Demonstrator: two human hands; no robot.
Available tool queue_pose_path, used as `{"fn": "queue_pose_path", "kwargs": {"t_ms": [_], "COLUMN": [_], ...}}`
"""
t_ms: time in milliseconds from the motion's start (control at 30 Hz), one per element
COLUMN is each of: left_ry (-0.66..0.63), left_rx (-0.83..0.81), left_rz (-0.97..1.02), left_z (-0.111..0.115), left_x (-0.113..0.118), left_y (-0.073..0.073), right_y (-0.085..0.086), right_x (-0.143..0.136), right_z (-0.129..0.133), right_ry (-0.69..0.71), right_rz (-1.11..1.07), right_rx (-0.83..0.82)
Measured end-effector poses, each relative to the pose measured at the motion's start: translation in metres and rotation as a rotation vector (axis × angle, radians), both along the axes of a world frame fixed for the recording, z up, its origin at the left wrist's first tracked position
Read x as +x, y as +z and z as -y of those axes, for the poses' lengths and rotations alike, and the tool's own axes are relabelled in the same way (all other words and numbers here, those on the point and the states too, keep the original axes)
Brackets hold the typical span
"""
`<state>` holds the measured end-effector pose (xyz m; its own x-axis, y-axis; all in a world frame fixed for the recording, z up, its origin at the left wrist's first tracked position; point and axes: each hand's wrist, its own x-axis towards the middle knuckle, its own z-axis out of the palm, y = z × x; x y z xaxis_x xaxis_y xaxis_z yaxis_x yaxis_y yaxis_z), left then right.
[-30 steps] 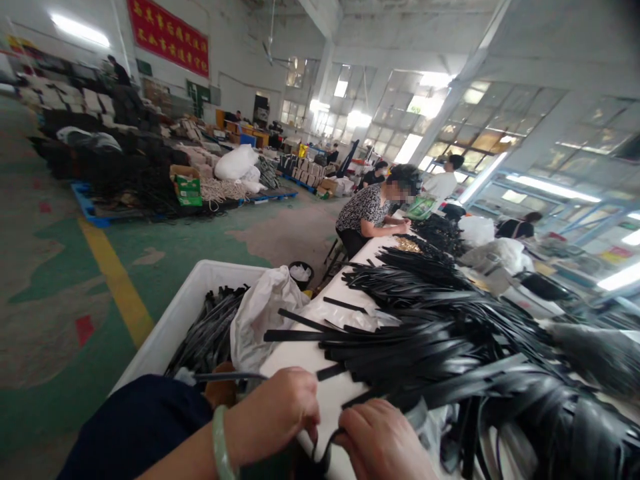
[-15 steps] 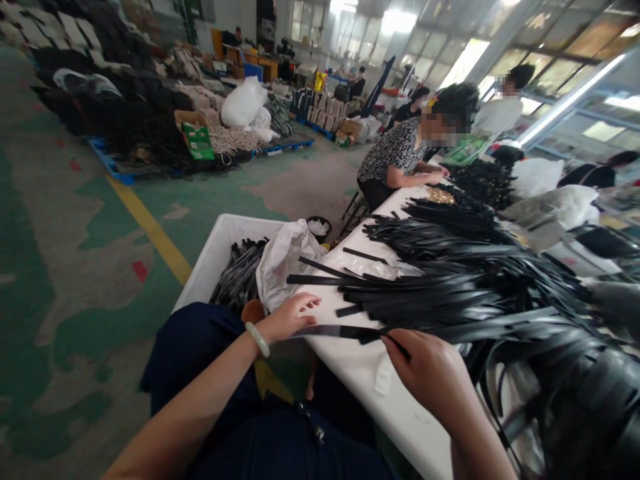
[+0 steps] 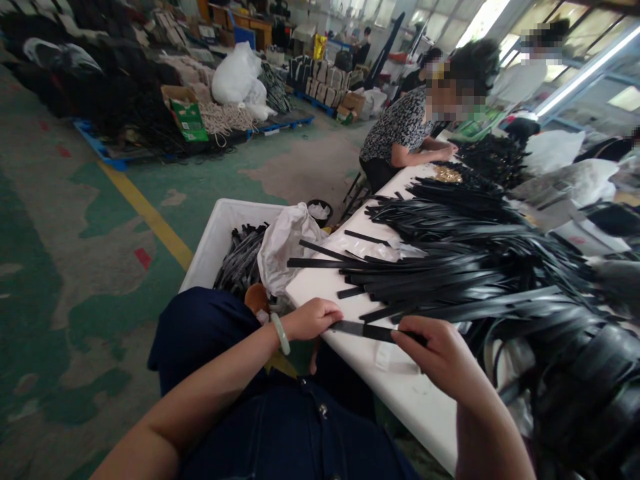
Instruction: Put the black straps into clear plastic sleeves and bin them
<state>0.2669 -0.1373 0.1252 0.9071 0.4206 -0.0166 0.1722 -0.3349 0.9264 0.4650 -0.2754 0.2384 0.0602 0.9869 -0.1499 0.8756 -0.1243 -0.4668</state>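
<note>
A black strap [image 3: 373, 332] runs between my two hands, above the near edge of the white table [image 3: 313, 287]. My left hand [image 3: 313, 319], with a pale bangle at the wrist, pinches the strap's left end. Closed around the strap farther right is my right hand [image 3: 433, 347]; the part under its fingers is hidden. The stretch toward my left hand looks greyer and shinier than the rest. Beyond my hands lies a large pile of black straps [image 3: 450, 273], several ends sticking out to the left over the table.
Left of the table stands a white bin [image 3: 205, 250] with dark strips and a white sack [image 3: 285, 247]. A co-worker [image 3: 395, 137] leans over the table's far end beside small gold-coloured pieces [image 3: 447, 174]. Loaded blue pallets [image 3: 100, 150] stand on the floor behind.
My left hand has moved right and its fingers, spread apart before, have closed on the strap's end. My right hand keeps its hold. The view has tilted down slightly.
</note>
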Motion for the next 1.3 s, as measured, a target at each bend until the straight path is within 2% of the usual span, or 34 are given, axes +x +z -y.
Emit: {"fn": "queue_pose_path", "kwargs": {"t_ms": [133,267,433,633,800,1000,1067,1133,1167,1200,1267,1300], "left_ry": [0.089,0.107,0.219,0.153,0.228,0.141,0.209,0.339,0.413,0.474,0.536,0.533], "left_rx": [0.102,0.319,0.566,0.620,0.671,0.709,0.668,0.578,0.519,0.459,0.359,0.325], "left_rz": [0.052,-0.017,-0.159,-0.099,-0.162,-0.061,-0.086,-0.123,-0.136,-0.138,-0.118,-0.103], "left_z": [0.013,0.018,0.015,0.031,0.030,0.041,0.037,0.026,0.020,0.014,0.005,0.004], "left_x": [0.009,0.007,-0.003,0.003,-0.003,0.006,0.002,-0.006,-0.010,-0.014,-0.017,-0.016], "left_y": [0.012,0.025,0.028,0.023,0.025,0.020,0.019,0.019,0.020,0.021,0.024,0.026], "right_y": [-0.014,-0.029,-0.040,-0.044,-0.044,-0.047,-0.051,-0.056,-0.059,-0.063,-0.072,-0.077], "right_x": [-0.015,-0.031,-0.017,-0.026,-0.021,-0.032,-0.029,-0.025,-0.024,-0.026,-0.036,-0.043], "right_z": [-0.006,-0.005,0.001,-0.002,0.004,-0.004,0.006,0.022,0.029,0.033,0.031,0.024], "right_ry": [-0.002,0.070,0.076,0.062,0.092,0.099,-0.001,-0.177,-0.244,-0.277,-0.239,-0.210], "right_rz": [-0.090,-0.123,-0.106,-0.096,-0.067,-0.124,-0.066,-0.038,-0.099,-0.228,-0.635,-0.850], "right_rx": [0.010,0.005,-0.107,-0.101,-0.217,-0.094,0.069,0.209,0.189,0.099,-0.147,-0.208]}}
